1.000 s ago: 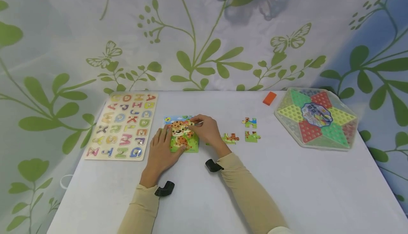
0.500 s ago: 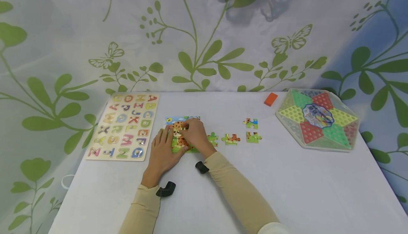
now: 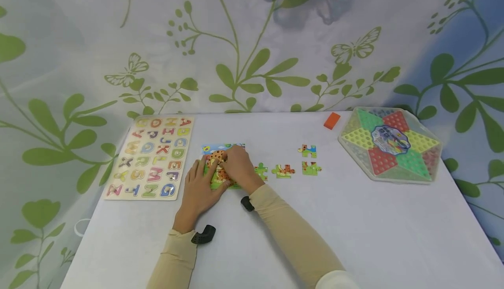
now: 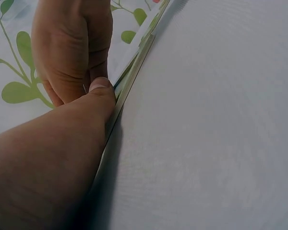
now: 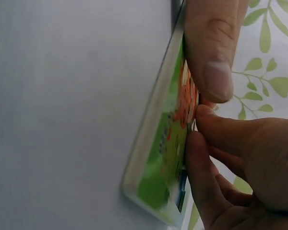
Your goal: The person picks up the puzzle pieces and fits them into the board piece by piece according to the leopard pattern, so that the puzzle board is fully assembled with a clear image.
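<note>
A picture puzzle (image 3: 206,149) of a spotted leopard cub lies on the white table, and both hands are over it. My left hand (image 3: 201,190) rests on its left side, fingers extended, with the thumb along the near edge. My right hand (image 3: 239,166) bends over the middle, thumb and fingertips together on a leopard puzzle piece (image 3: 221,159), mostly hidden by the fingers. In the right wrist view, the right hand (image 5: 259,158) has its fingertips at the puzzle's surface, close to the left thumb (image 5: 216,81).
Loose puzzle pieces lie to the right: a green one (image 3: 260,172), an orange-and-green one (image 3: 283,171), a blue one (image 3: 308,151) and another green one (image 3: 311,168). An alphabet board (image 3: 149,158) stands left. An orange block (image 3: 332,120) and a Chinese checkers board (image 3: 390,144) are farther right.
My right hand has moved left and slightly down over the puzzle with the leopard piece, uncovering the loose green piece beside it. The left hand stays in place.
</note>
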A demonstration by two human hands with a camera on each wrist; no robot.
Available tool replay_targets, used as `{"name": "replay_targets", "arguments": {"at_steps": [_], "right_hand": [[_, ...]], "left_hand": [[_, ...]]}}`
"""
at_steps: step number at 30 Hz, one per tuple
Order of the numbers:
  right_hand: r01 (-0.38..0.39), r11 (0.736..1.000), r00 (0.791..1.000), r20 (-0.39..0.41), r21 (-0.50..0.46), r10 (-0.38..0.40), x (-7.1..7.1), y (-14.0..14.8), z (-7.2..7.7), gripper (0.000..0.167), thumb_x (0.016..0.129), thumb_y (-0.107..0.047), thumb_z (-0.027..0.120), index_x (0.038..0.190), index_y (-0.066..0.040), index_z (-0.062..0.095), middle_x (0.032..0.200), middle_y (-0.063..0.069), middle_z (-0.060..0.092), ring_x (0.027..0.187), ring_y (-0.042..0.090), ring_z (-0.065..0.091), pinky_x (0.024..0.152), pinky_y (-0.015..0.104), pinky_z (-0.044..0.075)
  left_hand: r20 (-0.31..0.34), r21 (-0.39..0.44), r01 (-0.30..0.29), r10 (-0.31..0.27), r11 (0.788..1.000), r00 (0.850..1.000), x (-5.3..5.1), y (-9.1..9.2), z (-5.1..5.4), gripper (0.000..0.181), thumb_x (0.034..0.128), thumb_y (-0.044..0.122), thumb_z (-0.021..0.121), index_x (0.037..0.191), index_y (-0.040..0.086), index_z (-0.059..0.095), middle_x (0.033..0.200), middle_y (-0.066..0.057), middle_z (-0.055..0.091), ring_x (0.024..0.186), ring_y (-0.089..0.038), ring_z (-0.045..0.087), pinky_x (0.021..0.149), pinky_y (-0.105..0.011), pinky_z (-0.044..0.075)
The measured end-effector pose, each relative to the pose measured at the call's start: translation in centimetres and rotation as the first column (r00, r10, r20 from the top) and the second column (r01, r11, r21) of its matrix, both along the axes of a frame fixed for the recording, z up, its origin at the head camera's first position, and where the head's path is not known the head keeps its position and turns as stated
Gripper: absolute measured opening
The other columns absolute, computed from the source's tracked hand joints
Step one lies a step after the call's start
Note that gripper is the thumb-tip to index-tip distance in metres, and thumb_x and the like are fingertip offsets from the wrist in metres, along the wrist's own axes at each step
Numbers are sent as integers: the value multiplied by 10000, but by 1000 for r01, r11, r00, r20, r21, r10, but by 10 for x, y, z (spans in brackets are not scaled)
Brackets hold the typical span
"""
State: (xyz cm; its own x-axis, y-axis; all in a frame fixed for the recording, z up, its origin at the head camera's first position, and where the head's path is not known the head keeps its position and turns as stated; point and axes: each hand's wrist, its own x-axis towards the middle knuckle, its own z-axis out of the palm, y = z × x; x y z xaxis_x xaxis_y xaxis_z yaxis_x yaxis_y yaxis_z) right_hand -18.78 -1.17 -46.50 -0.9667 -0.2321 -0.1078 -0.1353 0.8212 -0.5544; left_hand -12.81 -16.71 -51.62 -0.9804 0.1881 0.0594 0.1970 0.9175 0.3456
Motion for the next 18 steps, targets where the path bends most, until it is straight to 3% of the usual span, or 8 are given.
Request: {"name": "replay_targets", "arguments": {"at_steps": [4,9,14,18], "right_hand": [[-58,998,998,36,-39,59,-3,5,0,271,972,-197,709,1220,-99,754,1243,81,692,1200,240,632,1038,373,540],[-109,987,994,18,-118,111,-7,16,-11,307,957,-205,724,1252,-122,738,1163,34,723,1013,157,645,896,302,557],[-88,967,995,18,-238,95,-11,36,-17,340,938,-261,757,1262,-161,737,1190,31,717,973,138,668,820,282,574],[0,944,998,55,-330,19,-11,73,-16,352,934,-289,762,1268,-184,734,1233,37,702,1049,196,679,856,362,585]], "left_hand": [[0,11,-1,1,1000,1000,1,0,0,824,933,622,608,1608,227,348,1716,-138,158,1553,-450,166,1226,-656,213],[9,11,0,0,1000,1000,1,0,2,823,939,618,602,1613,230,335,1718,-142,149,1555,-455,160,1221,-669,215],[10,15,-6,6,1000,1000,2,-1,2,820,941,620,598,1614,233,333,1718,-139,151,1558,-455,156,1224,-672,206],[16,14,1,-2,1000,1000,1,0,0,827,943,641,577,1618,235,323,1722,-136,139,1563,-450,140,1225,-673,199]]}}
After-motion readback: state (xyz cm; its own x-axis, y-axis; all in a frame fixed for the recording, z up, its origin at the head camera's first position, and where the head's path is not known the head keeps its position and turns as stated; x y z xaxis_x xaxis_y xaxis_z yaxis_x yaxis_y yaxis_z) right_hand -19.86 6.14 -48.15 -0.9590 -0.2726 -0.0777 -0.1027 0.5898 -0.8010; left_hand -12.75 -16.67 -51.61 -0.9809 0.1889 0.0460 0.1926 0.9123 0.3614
